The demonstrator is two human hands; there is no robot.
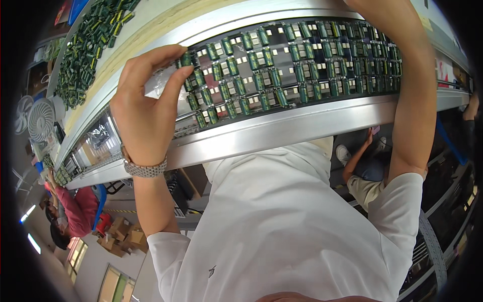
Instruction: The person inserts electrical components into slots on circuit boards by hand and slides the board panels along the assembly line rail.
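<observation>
Slanting up from its wrist, the left hand (143, 100) arches over the dark tray's (286, 75) far-left corner, thumb and index finger pinching a green component (186, 59). Similar rows fill the tray; the right forearm (415, 75) crosses its right end, hand out of view.

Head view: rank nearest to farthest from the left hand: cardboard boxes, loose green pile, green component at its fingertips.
1. Green component: at the tip of the left hand.
2. Loose green pile: upper left.
3. Cardboard boxes: lower left, background.
</observation>
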